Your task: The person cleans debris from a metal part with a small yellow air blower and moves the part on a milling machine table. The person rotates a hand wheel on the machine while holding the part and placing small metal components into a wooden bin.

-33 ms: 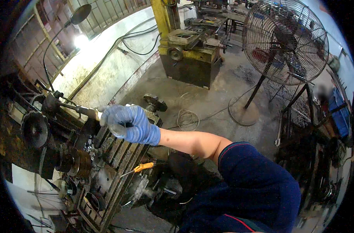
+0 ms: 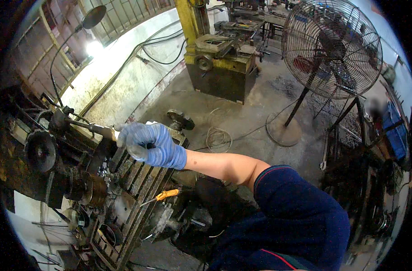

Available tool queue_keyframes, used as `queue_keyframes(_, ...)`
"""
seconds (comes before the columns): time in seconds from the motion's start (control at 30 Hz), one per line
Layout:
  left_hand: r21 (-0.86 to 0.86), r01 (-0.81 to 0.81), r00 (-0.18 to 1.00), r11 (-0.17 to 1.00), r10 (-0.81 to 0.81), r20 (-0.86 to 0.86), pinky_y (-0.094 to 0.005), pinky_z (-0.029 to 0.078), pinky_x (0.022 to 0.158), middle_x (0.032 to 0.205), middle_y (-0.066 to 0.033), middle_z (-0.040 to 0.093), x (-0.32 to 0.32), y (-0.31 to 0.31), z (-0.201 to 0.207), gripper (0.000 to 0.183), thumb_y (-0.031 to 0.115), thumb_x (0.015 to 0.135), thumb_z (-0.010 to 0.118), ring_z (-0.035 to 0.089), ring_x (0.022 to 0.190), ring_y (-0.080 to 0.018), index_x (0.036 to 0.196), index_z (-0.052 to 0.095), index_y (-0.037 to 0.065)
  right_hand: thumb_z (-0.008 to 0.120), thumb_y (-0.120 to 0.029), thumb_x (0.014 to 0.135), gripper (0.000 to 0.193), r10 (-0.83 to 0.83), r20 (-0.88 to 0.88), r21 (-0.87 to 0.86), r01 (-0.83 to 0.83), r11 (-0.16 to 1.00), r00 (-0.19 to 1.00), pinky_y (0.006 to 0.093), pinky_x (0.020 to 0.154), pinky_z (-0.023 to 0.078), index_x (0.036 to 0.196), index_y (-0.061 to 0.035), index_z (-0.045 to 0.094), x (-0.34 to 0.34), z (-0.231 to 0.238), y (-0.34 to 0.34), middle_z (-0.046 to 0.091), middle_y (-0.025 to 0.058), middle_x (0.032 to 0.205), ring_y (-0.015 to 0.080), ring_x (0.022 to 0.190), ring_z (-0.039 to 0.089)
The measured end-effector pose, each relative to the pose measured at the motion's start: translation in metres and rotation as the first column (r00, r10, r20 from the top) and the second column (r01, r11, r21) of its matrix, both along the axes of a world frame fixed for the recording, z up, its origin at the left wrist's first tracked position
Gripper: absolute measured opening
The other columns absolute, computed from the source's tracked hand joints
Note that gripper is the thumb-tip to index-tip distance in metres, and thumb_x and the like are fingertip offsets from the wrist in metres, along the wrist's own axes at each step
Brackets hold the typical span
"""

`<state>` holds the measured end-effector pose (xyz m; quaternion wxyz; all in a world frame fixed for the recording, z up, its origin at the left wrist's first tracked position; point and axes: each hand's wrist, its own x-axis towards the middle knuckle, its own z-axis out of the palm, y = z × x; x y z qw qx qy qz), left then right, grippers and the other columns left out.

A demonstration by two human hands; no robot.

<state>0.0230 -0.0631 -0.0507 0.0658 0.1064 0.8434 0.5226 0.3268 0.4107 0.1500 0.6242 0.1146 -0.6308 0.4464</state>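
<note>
My right hand (image 2: 151,143), in a blue-and-grey striped knit glove, reaches across from the right. Its fingers curl closed at the end of a dark metal lever (image 2: 94,128) that juts from the machine head at the left; the grip itself is mostly hidden by the glove. Below the hand lies the machine's slotted table (image 2: 145,180), dirty and strewn with metal chips (image 2: 103,168). A screwdriver with a yellow handle (image 2: 168,194) rests at that table's near edge. My left hand does not show.
A round handwheel (image 2: 181,119) sticks out beyond the table. A large caged fan (image 2: 332,49) stands at the right, its cable and a coil of wire (image 2: 218,139) on the floor. Behind is a yellow-and-black machine (image 2: 221,72). A lamp (image 2: 94,17) hangs over the upper left.
</note>
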Motion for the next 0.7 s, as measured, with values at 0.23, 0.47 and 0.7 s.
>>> queue_keyframes(0.23,-0.069,0.07,0.995,0.995,-0.075,-0.067,-0.0352,0.038,0.047,0.077,-0.0111,0.063,0.006,0.004,0.008,0.028,0.018,0.085,0.058,0.043,0.049,-0.0189,0.105,0.062,-0.001,0.062,-0.022,0.083,0.029,-0.013,0.014,-0.001,0.013,1.0,1.0,0.0388,0.093,0.037,0.062,-0.0042,0.054,0.005,-0.005,0.003,0.055,0.0031,0.067,0.0196,0.082,0.057)
queue_keyframes(0.47,-0.223,0.062,0.971,0.973,-0.11,-0.212,-0.0392,0.045,0.055,0.087,-0.0138,0.065,0.047,-0.019,0.053,0.029,0.02,0.085,0.057,0.057,0.062,-0.0243,0.107,0.062,0.001,0.063,-0.002,0.07,0.006,-0.096,-0.044,0.101,0.1,0.99,0.994,0.0341,0.087,0.043,0.068,-0.0021,0.057,0.0,0.008,0.007,0.06,0.0062,0.074,0.0189,0.079,0.058)
queue_keyframes(0.7,-0.133,-0.426,0.897,0.895,0.399,-0.192,-0.0252,0.036,0.05,0.067,-0.001,0.05,0.101,-0.204,0.043,0.018,0.012,0.083,0.058,0.044,0.058,-0.0084,0.095,0.058,-0.002,0.053,-0.01,0.078,0.02,-0.581,0.299,0.073,0.589,0.805,0.757,0.0283,0.065,0.048,0.09,0.0003,0.066,-0.001,0.002,0.002,0.066,0.009,0.084,0.0157,0.072,0.061)
